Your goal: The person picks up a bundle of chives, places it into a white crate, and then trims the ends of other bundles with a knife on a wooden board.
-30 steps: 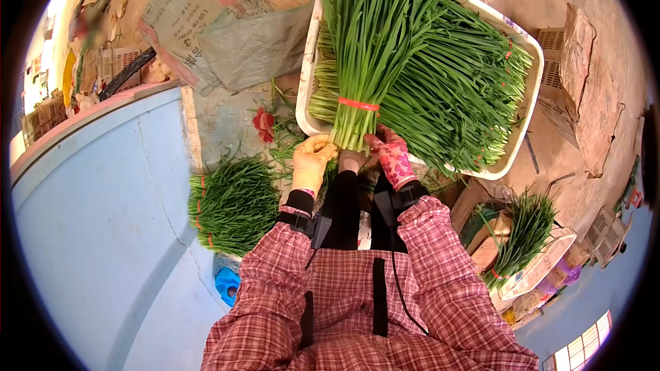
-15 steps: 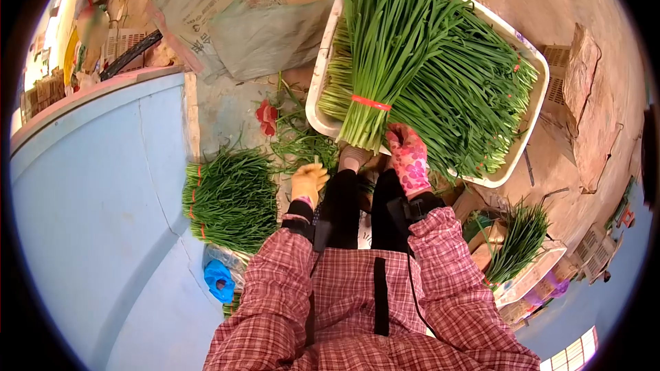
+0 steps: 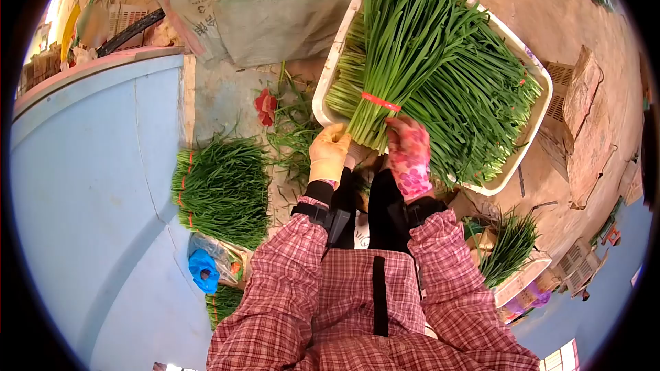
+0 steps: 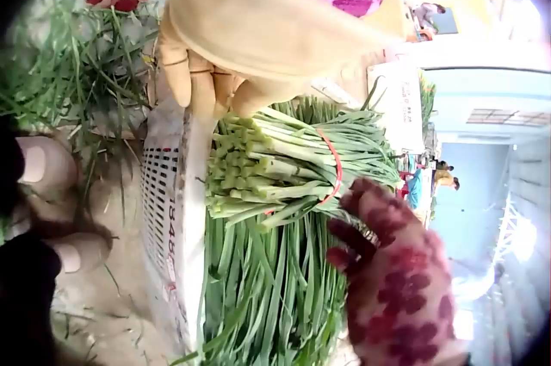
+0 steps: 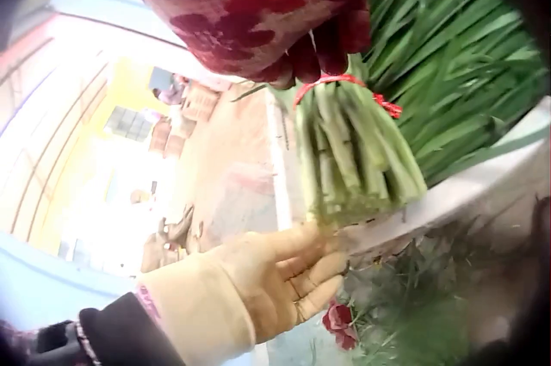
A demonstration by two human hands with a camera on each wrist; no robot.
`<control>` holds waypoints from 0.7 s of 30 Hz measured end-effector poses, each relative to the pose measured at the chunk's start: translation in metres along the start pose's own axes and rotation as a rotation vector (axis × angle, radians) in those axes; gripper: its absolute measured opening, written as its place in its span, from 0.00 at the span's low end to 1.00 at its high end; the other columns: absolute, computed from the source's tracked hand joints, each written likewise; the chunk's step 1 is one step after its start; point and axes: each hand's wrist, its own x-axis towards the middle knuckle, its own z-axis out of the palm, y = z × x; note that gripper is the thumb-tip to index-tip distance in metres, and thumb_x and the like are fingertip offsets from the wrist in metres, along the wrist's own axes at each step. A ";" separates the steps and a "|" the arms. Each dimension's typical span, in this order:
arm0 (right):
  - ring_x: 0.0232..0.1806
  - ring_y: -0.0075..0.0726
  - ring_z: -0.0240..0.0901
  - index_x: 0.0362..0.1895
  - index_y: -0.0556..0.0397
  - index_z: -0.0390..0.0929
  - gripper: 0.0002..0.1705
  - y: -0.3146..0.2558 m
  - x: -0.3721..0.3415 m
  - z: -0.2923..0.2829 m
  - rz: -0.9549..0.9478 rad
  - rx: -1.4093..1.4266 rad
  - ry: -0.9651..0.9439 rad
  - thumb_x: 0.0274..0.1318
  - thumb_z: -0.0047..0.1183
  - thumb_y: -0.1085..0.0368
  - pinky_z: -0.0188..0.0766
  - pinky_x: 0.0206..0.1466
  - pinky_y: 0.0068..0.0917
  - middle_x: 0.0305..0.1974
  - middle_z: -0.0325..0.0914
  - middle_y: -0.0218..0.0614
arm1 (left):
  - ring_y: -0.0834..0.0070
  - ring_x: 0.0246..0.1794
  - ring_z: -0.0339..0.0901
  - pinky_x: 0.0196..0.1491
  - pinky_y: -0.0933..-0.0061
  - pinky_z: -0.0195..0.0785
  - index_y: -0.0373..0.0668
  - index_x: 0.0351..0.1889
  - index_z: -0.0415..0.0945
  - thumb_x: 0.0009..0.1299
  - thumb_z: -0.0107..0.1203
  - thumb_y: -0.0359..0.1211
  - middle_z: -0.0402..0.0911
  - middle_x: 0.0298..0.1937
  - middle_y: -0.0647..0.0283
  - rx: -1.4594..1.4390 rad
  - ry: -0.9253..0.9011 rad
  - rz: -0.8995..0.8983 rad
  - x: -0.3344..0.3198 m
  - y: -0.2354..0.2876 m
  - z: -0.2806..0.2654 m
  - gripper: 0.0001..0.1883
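A bundle of long green stalks (image 3: 399, 41) with a red band lies on more greens in a white tub (image 3: 322, 99), its pale cut ends toward the body. The left hand (image 3: 329, 154), in a cream glove, is at those ends; in the right wrist view this hand (image 5: 258, 284) has its fingers extended just below the cut ends (image 5: 362, 185). The right hand (image 3: 410, 154), in a pink flowered glove, is at the bundle's right side near the band. In the left wrist view the right hand's fingers (image 4: 370, 202) are slightly bent beside the band (image 4: 334, 164); contact is unclear.
Banded greens (image 3: 223, 189) lie on the floor at left, beside a blue wall (image 3: 82, 185). Loose stalks and a red flower-shaped piece (image 3: 265, 106) are left of the tub. Sacks (image 3: 275, 27) lie behind; another crate (image 3: 526, 276) stands at lower right.
The left hand has moved from below the tub back up to the bundle's cut ends. The right hand stays at the bundle's right side. The head view has shifted, so the tub appears farther right.
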 end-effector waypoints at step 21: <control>0.37 0.48 0.77 0.24 0.44 0.82 0.05 -0.004 0.079 0.054 -0.750 -0.376 -0.517 0.44 0.57 0.61 0.72 0.38 0.45 0.31 0.78 0.35 | 0.80 0.30 0.79 0.38 0.77 0.74 0.36 0.44 0.85 0.77 0.59 0.38 0.85 0.33 0.65 -0.698 0.069 -0.283 -0.010 0.005 -0.027 0.13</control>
